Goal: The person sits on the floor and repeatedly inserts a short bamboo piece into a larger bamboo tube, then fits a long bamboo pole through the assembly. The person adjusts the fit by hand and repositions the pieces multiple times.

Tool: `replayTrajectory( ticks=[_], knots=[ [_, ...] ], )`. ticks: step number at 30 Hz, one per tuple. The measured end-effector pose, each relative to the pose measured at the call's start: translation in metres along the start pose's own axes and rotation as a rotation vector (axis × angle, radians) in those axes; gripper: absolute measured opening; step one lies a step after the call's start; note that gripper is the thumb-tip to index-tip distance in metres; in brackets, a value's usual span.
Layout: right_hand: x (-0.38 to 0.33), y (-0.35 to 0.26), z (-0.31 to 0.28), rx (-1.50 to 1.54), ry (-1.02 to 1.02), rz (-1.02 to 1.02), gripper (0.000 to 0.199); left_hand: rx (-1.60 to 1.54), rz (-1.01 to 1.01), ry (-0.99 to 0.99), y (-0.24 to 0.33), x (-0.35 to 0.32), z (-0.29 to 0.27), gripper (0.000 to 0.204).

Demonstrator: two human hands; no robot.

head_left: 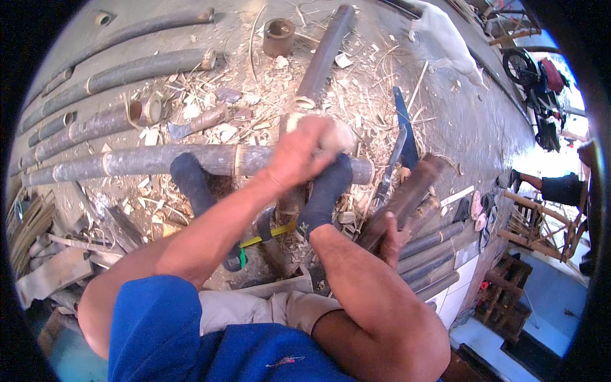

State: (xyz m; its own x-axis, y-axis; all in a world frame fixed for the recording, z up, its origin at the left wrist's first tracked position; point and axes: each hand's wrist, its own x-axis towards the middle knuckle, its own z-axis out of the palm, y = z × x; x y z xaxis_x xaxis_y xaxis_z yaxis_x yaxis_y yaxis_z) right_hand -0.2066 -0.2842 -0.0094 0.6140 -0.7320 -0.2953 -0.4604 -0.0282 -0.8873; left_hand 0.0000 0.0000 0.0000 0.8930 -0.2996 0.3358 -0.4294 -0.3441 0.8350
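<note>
My left hand point(304, 149) is smeared by motion over the middle of a long bamboo pole point(140, 160). Beside its fingers shows a pale, blurred thing point(338, 137); I cannot make out whether the hand holds it. Below and right of it, my right hand point(393, 242) is closed around the near end of a short, dark bamboo section point(407, 197), slanting up and away. The right forearm is hidden behind my knee. My feet in dark socks point(328, 188) rest against the long pole. A shorter bamboo piece point(289, 198) lies crosswise under it.
Wood chips point(191, 95) litter the ground. A blue saw blade point(403, 118) and a long knife point(393, 162) lie right of the pole. A hatchet point(197, 121) lies left. More bamboo poles point(146, 67) lie at far left. A white animal point(442, 41) is at far right.
</note>
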Motion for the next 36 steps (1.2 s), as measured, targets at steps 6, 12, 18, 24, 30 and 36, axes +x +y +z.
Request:
replayTrajectory(
  ticks=[6, 12, 18, 24, 30, 36],
  knots=[
    [-0.027, -0.103, -0.009, 0.078, 0.102, -0.502, 0.079, -0.123, 0.128, -0.13, -0.006, -0.068, 0.041, 0.049],
    [-0.046, -0.147, 0.002, 0.067, -0.129, -0.759, 0.093, -0.265, 0.182, -0.157, -0.015, -0.058, 0.043, 0.041],
    [-0.059, -0.153, 0.006, -0.015, -0.25, -0.623, 0.103, -0.298, 0.233, -0.237, -0.017, -0.047, 0.038, 0.042],
    [-0.062, -0.14, 0.009, -0.069, -0.243, -0.584, 0.099, -0.309, 0.268, -0.268, -0.021, -0.042, 0.037, 0.042],
    [-0.072, -0.134, 0.016, 0.089, -0.317, -0.455, 0.103, -0.299, 0.259, -0.278, -0.027, -0.043, 0.037, 0.044],
    [-0.051, -0.135, 0.036, -0.765, -0.592, -0.589, 0.095, -0.371, 0.33, -0.178, -0.033, -0.044, 0.043, 0.043]
  ],
)
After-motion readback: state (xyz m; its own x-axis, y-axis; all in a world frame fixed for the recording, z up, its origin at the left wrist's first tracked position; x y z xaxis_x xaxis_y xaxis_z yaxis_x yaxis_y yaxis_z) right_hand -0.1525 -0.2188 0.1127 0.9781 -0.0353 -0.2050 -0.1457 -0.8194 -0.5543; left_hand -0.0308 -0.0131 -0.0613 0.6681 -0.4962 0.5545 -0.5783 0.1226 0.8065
